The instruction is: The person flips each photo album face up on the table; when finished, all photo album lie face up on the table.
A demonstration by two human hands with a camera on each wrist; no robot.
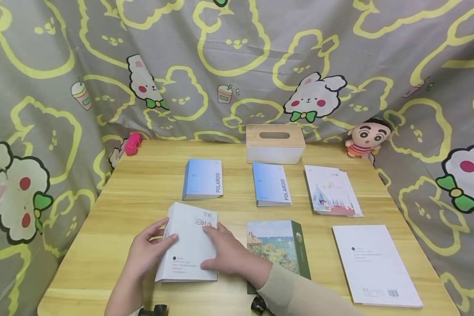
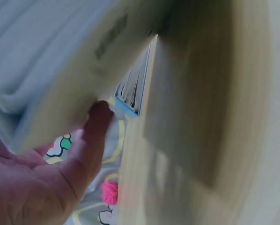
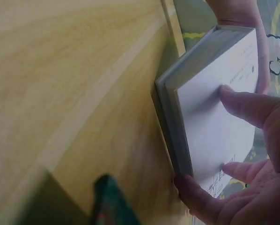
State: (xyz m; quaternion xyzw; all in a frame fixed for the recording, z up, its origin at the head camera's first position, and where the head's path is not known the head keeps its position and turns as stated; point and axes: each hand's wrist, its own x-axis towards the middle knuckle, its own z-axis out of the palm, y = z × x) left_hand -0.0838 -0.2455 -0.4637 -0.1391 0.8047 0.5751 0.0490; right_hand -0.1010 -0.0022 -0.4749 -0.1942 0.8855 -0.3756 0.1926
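Observation:
A thick white album [image 1: 189,250] with dark print is held in both hands at the front left of the table. My left hand [image 1: 144,252] grips its spine side, thumb on the cover. With the thumb and one finger on the cover and another finger at the far corner, my right hand [image 1: 231,254] grips the right side. In the right wrist view the album [image 3: 215,103] shows its page edges and looks slightly raised on one side. The left wrist view shows the album [image 2: 60,93] close up above the left hand [image 2: 51,183], blurred.
On the wooden table [image 1: 118,188] lie two blue albums [image 1: 203,177] [image 1: 270,183], a white illustrated album [image 1: 332,191], a landscape-picture album [image 1: 274,245] right of the hands and a white album [image 1: 375,263] further right. A tissue box [image 1: 275,147] and a doll [image 1: 367,138] are behind.

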